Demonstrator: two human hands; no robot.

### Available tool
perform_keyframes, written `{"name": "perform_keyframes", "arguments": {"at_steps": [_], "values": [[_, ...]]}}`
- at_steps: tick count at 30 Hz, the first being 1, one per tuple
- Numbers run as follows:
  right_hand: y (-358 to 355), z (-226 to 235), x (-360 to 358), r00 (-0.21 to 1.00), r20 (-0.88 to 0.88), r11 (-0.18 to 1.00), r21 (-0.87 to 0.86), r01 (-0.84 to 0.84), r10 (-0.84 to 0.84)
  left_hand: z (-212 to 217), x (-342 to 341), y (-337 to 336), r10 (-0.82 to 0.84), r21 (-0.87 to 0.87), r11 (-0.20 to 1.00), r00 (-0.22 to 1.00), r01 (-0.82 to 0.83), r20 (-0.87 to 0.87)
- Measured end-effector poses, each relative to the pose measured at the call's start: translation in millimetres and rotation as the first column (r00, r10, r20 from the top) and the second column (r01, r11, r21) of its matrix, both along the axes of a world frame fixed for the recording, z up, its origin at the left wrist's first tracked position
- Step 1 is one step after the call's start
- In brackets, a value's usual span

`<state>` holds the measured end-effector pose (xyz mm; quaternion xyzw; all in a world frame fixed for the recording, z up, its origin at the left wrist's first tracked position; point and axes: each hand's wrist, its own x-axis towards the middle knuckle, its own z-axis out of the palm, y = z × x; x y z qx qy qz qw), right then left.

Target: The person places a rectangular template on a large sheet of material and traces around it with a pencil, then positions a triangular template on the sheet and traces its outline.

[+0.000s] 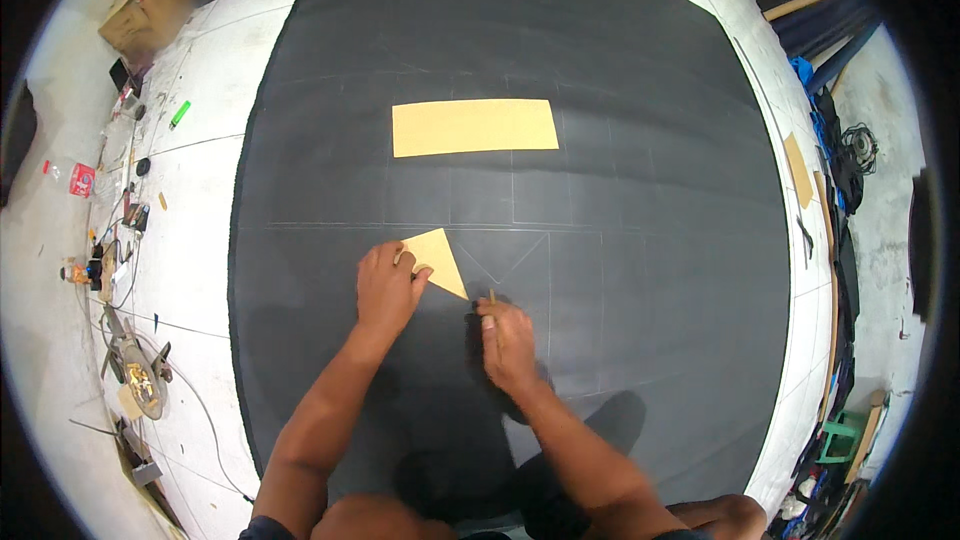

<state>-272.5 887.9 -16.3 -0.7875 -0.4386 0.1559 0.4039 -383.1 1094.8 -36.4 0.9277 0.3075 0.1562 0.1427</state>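
Observation:
A large dark cloth point(650, 170) covers the white table and carries faint chalk lines. My left hand point(385, 288) presses flat on a tan triangular card template point(440, 258) near the cloth's middle. My right hand point(507, 342) is closed around a small tan marking stick point(492, 297), its tip touching the cloth just below the triangle's lower right corner. A tan rectangular card template point(474, 127) lies flat farther away on the cloth, apart from both hands.
Along the table's left edge lie a green marker point(179, 115), cables, small tools and a cardboard box point(150, 10). Wooden strips and dark cloth pile up at the right edge point(820, 210). A green stool point(838, 437) stands at lower right.

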Motion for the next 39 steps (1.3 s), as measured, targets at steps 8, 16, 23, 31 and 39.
{"name": "perform_keyframes", "arguments": {"at_steps": [8,16,23,31,39], "values": [[28.6,-11.1,-27.7,0.912,0.376,0.978,-0.182,-0.105,0.168,-12.2,1.8,-20.8,0.088,0.047,0.995,0.990,-0.094,0.110],[36.4,-25.3,-28.1,0.881,0.469,0.971,-0.231,0.063,0.054,-18.4,0.4,-30.9,-0.101,0.011,0.995,0.978,0.101,0.183],[31.0,-26.1,-31.4,0.901,0.433,0.978,-0.196,0.068,0.024,-17.1,2.6,-49.2,-0.040,-0.079,0.995,0.983,0.055,0.178],[28.9,-27.8,-34.7,0.916,0.400,0.978,-0.193,0.079,0.005,-16.6,-2.1,-50.0,-0.097,-0.025,0.994,0.985,0.102,0.142],[28.8,-29.2,-33.8,0.916,0.402,0.976,-0.193,0.102,-0.016,-17.5,-1.9,-50.7,-0.128,-0.033,0.990,0.981,0.134,0.144]]}}
